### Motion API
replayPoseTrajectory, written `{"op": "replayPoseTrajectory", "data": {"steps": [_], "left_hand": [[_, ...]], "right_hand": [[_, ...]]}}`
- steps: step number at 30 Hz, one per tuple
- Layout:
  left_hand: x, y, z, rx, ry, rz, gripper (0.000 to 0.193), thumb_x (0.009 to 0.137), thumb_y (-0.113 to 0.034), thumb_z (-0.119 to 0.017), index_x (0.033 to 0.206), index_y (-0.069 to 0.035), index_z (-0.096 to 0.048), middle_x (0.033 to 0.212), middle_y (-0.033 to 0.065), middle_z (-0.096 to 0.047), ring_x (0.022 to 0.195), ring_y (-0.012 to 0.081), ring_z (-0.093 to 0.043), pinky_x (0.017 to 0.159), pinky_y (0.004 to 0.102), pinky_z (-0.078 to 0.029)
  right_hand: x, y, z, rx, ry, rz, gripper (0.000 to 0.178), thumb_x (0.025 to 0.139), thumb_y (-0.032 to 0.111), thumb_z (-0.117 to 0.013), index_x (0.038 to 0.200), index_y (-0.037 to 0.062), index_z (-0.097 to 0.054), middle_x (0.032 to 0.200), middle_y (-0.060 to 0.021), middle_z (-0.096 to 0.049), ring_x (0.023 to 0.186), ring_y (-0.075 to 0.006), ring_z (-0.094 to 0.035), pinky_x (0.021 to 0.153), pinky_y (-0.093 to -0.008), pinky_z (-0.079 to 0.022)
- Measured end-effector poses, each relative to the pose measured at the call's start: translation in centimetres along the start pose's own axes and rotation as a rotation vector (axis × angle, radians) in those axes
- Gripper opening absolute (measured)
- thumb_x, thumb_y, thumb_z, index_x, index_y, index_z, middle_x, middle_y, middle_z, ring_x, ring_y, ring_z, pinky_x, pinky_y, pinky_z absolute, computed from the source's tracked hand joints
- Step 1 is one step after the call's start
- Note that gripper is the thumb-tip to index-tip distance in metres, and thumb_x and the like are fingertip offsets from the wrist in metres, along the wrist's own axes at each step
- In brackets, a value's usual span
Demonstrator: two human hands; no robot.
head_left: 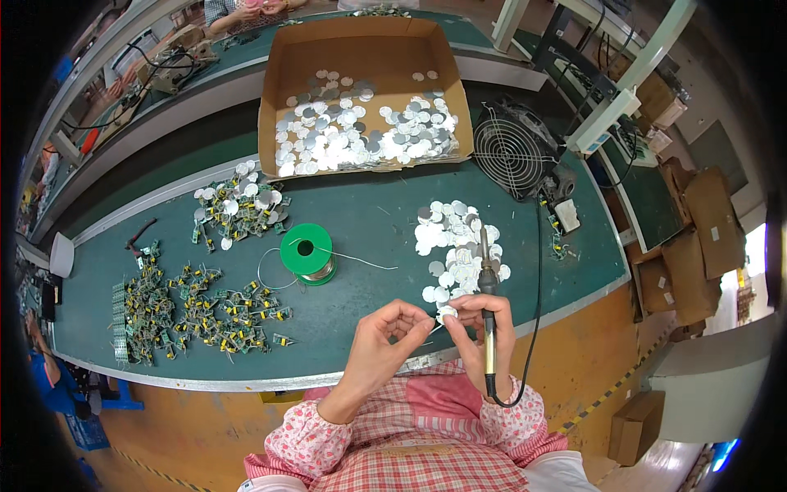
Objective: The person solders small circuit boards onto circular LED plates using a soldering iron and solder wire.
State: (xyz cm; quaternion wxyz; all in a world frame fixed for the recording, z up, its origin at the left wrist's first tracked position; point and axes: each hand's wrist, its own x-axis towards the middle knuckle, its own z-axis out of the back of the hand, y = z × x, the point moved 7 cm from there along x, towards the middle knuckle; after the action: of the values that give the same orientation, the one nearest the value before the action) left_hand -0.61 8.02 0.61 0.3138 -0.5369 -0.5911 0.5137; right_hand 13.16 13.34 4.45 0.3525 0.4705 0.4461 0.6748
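Note:
Over the front edge of the bench, my left hand (pixel 384 340) and my right hand (pixel 485 332) meet almost fingertip to fingertip. A soldering iron (pixel 489 328) lies across my right hand, its tip pointing away from me. The thumb and forefinger of that hand also pinch a small white disc (pixel 447 313). My left fingers are closed in a pinch beside the disc; whatever they grip is too small to name. Just beyond the hands lies a heap of silvery-white discs (pixel 449 238). A green solder spool (pixel 308 252) stands left of it, a strand trailing right.
Many small circuit boards with yellow parts (pixel 221 307) cover the bench's left side. Behind them is a pile of boards mixed with discs (pixel 239 205). A cardboard box (pixel 361 53) of discs stands at the back, beside a black fan (pixel 512 152). The iron's cord (pixel 539 287) runs along the right.

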Motion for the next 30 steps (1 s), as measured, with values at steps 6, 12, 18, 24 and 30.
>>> {"op": "replayPoseTrajectory", "data": {"steps": [6, 12, 18, 24, 30], "left_hand": [[0.7, -0.9, 0.2, 0.092, -0.028, -0.093, 0.009, 0.082, -0.008, -0.067, 0.087, -0.002, -0.064, 0.077, -0.0011, -0.063, 0.068, 0.0032, -0.055, 0.058, 0.0185, -0.041], [1.0, -1.2, 0.5, 0.185, -0.046, -0.108, 0.009, 0.080, -0.008, -0.068, 0.086, -0.003, -0.065, 0.077, -0.0004, -0.064, 0.068, 0.0041, -0.056, 0.058, 0.0190, -0.041], [0.5, -1.5, 0.5, 0.212, -0.076, -0.163, 0.010, 0.078, -0.007, -0.069, 0.087, -0.003, -0.067, 0.079, 0.0035, -0.065, 0.068, 0.0068, -0.058, 0.059, 0.0207, -0.043], [0.4, -2.2, 0.4, 0.286, -0.094, -0.201, 0.012, 0.078, -0.006, -0.070, 0.090, -0.005, -0.070, 0.075, 0.0030, -0.063, 0.064, 0.0068, -0.055, 0.059, 0.0207, -0.042], [0.5, -1.6, 0.4, 0.294, -0.067, -0.175, 0.015, 0.077, -0.007, -0.070, 0.092, -0.007, -0.072, 0.073, 0.0019, -0.061, 0.059, 0.0054, -0.047, 0.054, 0.0201, -0.040]], "right_hand": [[0.7, 0.4, -0.4, -0.016, 0.028, 0.029, 0.026, 0.079, -0.006, -0.066, 0.098, 0.0001, -0.050, 0.096, -0.0125, -0.063, 0.080, -0.0140, -0.064, 0.068, -0.0240, -0.053], [0.8, 0.9, -0.2, -0.051, 0.023, 0.062, 0.025, 0.079, -0.005, -0.066, 0.097, 0.0008, -0.051, 0.096, -0.0132, -0.063, 0.079, -0.0148, -0.064, 0.067, -0.0246, -0.052], [0.6, 1.1, -0.2, -0.075, 0.021, 0.076, 0.024, 0.078, -0.005, -0.067, 0.096, 0.0016, -0.052, 0.095, -0.0131, -0.064, 0.080, -0.0149, -0.063, 0.068, -0.0250, -0.052], [0.4, 1.4, -0.3, -0.113, 0.090, 0.073, 0.028, 0.080, -0.008, -0.064, 0.100, 0.0023, -0.047, 0.099, -0.0136, -0.060, 0.091, -0.0157, -0.061, 0.074, -0.0258, -0.050], [0.3, 1.3, -0.4, -0.152, 0.091, 0.099, 0.028, 0.079, -0.008, -0.064, 0.100, 0.0024, -0.048, 0.099, -0.0138, -0.061, 0.090, -0.0160, -0.061, 0.074, -0.0259, -0.051]]}}
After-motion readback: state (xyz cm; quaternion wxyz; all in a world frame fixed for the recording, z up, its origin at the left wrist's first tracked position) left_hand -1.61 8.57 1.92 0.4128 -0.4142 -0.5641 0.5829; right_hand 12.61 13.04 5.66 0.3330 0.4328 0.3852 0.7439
